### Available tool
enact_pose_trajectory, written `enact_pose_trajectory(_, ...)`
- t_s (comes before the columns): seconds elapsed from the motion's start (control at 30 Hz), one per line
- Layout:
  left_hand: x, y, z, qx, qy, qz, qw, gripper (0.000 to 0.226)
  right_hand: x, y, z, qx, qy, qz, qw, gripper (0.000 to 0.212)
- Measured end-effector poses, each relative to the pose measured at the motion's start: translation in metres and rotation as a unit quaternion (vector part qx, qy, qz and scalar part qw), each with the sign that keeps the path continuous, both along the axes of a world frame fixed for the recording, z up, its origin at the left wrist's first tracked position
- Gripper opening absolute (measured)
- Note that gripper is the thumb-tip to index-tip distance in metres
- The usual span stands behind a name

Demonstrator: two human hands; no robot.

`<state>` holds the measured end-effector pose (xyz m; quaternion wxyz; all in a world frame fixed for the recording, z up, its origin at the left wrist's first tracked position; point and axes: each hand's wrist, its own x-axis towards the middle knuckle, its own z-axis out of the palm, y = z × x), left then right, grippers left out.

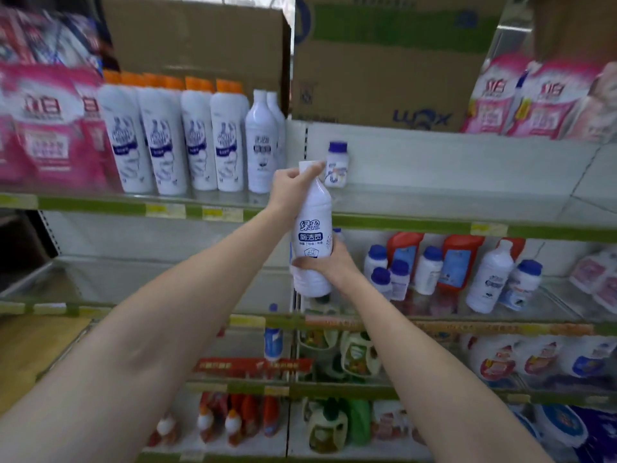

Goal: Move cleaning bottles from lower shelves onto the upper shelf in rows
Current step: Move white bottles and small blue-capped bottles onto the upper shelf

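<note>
**Both hands on one white cleaner bottle, mid-air in front of the shelves**

So the white bottle (312,235) is a tall, smooth plastic one with a narrow neck and a blue-printed label, tilted a bit with the neck leaning left. Left hand (288,190) is wrapped around the neck and cap end, right hand (329,262) grips the fat lower body from the side, thumb across the front. It's held up in the air, touching no shelf, roughly level with the front lip of the upper shelf (434,222).

On that upper shelf there's a row of glossy white orange-capped bottles (173,135) on the left, then two slim white bottles (262,142) like the held one, and a small squat blue-capped bottle (336,165) alone near the back wall. Pink soft refill pouches (50,128) sit far left, more on the right.

The lower shelf (500,325) holds a loose cluster of small blue-capped bottles (400,272), red jugs and another tall white bottle (489,279), leaning. Cardboard boxes (384,61) on top.
</note>
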<state>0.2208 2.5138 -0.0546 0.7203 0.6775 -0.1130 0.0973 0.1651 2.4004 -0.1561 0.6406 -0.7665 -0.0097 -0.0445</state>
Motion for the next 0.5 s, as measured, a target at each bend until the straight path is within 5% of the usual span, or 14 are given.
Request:
enact_pose_trajectory(0.23, 0.016, -0.006, 0.065, 0.072, -0.160, 0.014, 0.984, 0.070, 0.030, 0.007, 0.059, 0.044, -0.058, -0.018, 0.997, 0.064)
enact_pose_trajectory(0.5, 0.066, -0.018, 0.096, 0.064, -0.218, 0.047, 0.973, 0.063, 0.092, -0.003, 0.089, 0.008, -0.126, -0.082, 0.989, 0.066)
